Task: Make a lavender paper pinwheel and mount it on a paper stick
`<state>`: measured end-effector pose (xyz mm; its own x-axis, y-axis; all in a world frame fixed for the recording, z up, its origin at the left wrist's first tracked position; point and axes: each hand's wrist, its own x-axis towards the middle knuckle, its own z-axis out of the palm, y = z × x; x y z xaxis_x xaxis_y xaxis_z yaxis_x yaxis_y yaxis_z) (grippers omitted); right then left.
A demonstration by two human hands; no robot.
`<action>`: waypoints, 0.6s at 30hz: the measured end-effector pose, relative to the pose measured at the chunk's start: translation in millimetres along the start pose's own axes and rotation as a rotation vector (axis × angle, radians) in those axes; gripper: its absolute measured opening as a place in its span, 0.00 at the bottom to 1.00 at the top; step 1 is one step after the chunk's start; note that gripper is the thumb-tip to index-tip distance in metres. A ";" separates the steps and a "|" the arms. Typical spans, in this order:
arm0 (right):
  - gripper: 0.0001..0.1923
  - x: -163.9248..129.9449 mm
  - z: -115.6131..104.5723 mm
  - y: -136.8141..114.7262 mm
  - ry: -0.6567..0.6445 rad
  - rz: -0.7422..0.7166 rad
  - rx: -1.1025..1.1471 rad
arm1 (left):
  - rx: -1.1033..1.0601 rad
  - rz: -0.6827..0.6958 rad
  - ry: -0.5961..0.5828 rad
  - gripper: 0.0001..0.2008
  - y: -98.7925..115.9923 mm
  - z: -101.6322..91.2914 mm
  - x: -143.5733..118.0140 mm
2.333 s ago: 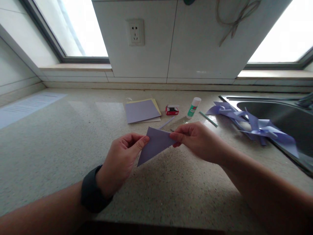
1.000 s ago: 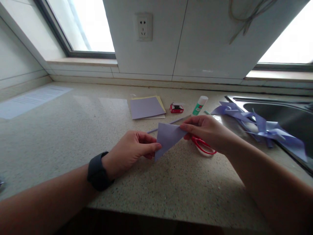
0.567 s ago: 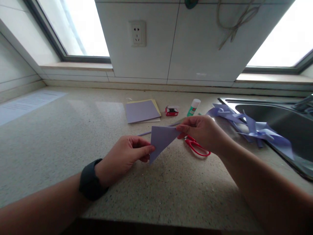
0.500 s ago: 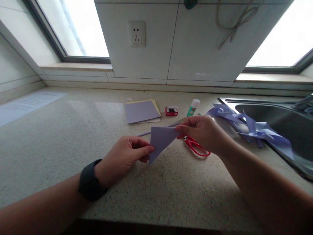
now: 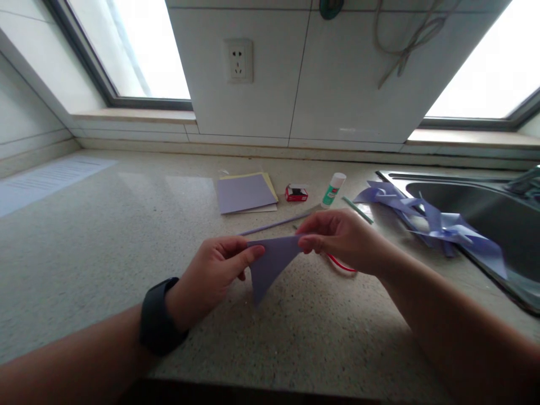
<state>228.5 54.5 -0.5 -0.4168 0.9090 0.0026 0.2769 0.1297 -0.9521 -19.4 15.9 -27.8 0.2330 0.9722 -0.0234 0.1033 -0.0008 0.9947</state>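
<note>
A folded purple sheet of paper (image 5: 272, 263), triangular in outline, is held above the counter between both hands. My left hand (image 5: 219, 263) pinches its upper left corner, thumb on the near face. At the upper right corner, the thumb and fingers of my right hand (image 5: 337, 239) grip the paper. Its lower point hangs down and looks slightly blurred. Behind the paper a thin purple stick (image 5: 274, 225) lies on the counter. Red-handled scissors (image 5: 341, 264) lie mostly hidden under my right hand.
Beyond the hands are a stack of coloured paper (image 5: 247, 193), a small red box (image 5: 296, 193), a glue stick (image 5: 333, 190) and a thin green strip (image 5: 358, 210). Purple paper pinwheels (image 5: 449, 228) rest against the steel sink (image 5: 485, 197) at right. A printed sheet (image 5: 50, 180) lies far left.
The folded paper has tipped and dropped a little, its top edge now lower. My left hand has shifted to the upper left corner. My right hand has moved down, covering more of the scissors.
</note>
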 end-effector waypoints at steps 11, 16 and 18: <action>0.13 -6.7 25.7 -4.2 0.133 -0.177 0.113 | -0.075 -0.037 -0.051 0.12 -3.1 -1.0 1.1; 0.11 -9.4 28.8 -8.1 0.266 -0.231 0.152 | -0.052 -0.035 -0.066 0.13 -3.5 -2.1 1.9; 0.11 -10.5 30.4 -8.3 0.300 -0.255 0.158 | -0.048 -0.034 -0.072 0.13 -4.7 -2.4 2.1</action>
<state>204.2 31.8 -1.9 -0.1777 0.9338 0.3106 0.0515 0.3240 -0.9446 -21.6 18.5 -32.3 0.2989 0.9522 -0.0623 0.0658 0.0445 0.9968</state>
